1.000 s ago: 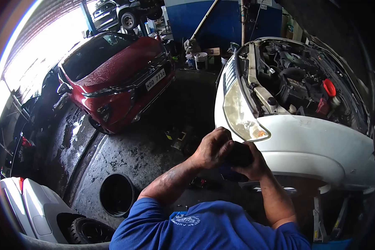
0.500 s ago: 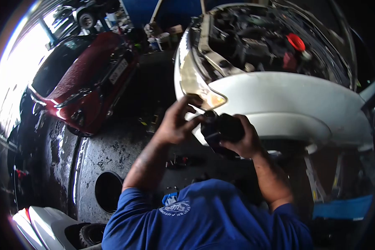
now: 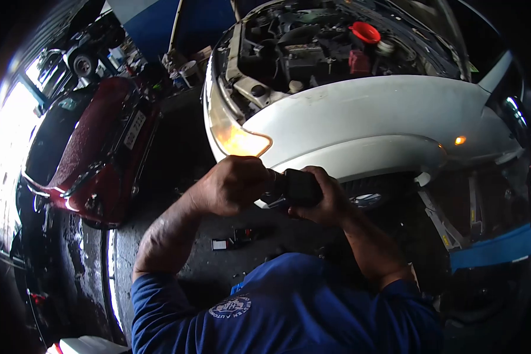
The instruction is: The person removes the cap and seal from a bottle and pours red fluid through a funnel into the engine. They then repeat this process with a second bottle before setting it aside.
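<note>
A dark, squarish bottle (image 3: 302, 187) is held on its side in front of the white car's fender. My right hand (image 3: 325, 197) is wrapped around its body from the right. At the bottle's neck end, my left hand (image 3: 236, 186) is closed like a fist, with its fingers pressed together around the neck; the cap is hidden. Just beyond my left hand, the car's headlight (image 3: 242, 140) glows orange. In the open engine bay, a red funnel (image 3: 366, 33) stands near the far side.
The white fender (image 3: 360, 112) lies ahead, with a wheel (image 3: 367, 197) under it. A dark red car (image 3: 91, 138) is at the left. Small items (image 3: 220, 243) lie on the floor. At the right are metal stand legs (image 3: 439, 218) and a blue object (image 3: 492, 248).
My left hand has gone from spread fingers to a closed grip at the bottle's neck. The view has shifted, so the cars appear further left. The headlight looks brighter, and a side lamp now glows.
</note>
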A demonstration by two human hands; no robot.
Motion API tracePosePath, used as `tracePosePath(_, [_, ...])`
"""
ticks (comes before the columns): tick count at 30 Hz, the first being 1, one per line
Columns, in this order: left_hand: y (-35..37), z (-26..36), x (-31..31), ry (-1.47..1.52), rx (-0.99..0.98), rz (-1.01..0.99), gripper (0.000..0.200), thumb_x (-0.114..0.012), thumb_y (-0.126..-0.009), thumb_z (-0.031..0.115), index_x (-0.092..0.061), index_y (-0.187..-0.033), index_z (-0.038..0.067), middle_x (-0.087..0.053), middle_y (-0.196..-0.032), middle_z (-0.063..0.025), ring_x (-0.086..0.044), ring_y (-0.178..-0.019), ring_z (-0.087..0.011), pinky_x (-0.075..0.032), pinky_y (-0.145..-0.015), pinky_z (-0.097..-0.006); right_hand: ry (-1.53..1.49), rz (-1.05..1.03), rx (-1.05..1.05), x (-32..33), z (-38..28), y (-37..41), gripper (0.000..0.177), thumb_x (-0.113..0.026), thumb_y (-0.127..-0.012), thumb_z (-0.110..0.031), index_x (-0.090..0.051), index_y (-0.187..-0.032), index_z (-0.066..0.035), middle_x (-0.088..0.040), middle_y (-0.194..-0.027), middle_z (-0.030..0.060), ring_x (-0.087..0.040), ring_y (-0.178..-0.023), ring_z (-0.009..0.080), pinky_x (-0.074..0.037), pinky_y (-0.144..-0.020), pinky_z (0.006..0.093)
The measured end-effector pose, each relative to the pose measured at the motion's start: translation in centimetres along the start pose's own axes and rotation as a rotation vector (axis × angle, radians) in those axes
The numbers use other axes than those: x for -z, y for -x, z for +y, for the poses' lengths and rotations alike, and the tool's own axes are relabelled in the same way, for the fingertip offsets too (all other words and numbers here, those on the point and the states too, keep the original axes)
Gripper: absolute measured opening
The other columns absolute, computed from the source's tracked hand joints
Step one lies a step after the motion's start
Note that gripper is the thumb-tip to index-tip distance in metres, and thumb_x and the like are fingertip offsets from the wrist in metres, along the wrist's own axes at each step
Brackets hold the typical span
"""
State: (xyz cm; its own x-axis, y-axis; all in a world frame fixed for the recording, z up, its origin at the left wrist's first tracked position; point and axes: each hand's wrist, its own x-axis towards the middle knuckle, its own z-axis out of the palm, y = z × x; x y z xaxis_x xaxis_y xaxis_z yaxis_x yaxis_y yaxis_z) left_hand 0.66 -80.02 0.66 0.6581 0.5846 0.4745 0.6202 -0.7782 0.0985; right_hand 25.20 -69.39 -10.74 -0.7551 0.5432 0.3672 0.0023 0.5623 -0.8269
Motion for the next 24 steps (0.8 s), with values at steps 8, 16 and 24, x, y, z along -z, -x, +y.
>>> tracePosePath(8, [1.5,1.0,-5.8,0.74,0.692,0.691,0.011,-0.056,-0.104,0.013,-0.059,-0.105,0.002,-0.065,-0.087,-0.0047,-0.064,-0.079,-0.0119,-0.052,-0.072,-0.0287,-0.153,0.152,0.229,-0.9,1.7,0.2,0.085,-0.097,-0.069,-0.028,-0.048,-0.132,0.0,-0.069,-0.111,0.0173,-0.071,-0.101,0.026,-0.057,-0.089,0.0388])
tracePosePath(16, [6.5,-1.3,-1.5,-0.224,0.772,0.398,0.007,-0.062,-0.091,0.006,-0.066,-0.094,0.002,-0.065,-0.084,-0.0182,-0.066,-0.08,-0.0385,-0.055,-0.074,-0.0427,-0.138,0.038,0.198,-1.7,0.9,0.3,0.081,-0.097,-0.07,-0.025,-0.049,-0.131,-0.001,-0.069,-0.111,0.0163,-0.071,-0.101,0.0251,-0.057,-0.088,0.0387])
tracePosePath(24, [19.9,-1.0,-6.1,-0.246,1.311,-0.091,0.017,-0.062,-0.09,0.008,-0.072,-0.103,0.003,-0.073,-0.092,-0.0151,-0.072,-0.087,-0.0346,-0.057,-0.08,-0.0423,-0.233,0.034,0.12,-3.3,0.9,0.1,0.08,-0.097,-0.069,-0.022,-0.049,-0.129,-0.001,-0.069,-0.109,0.0153,-0.071,-0.097,0.0232,-0.057,-0.087,0.0381])
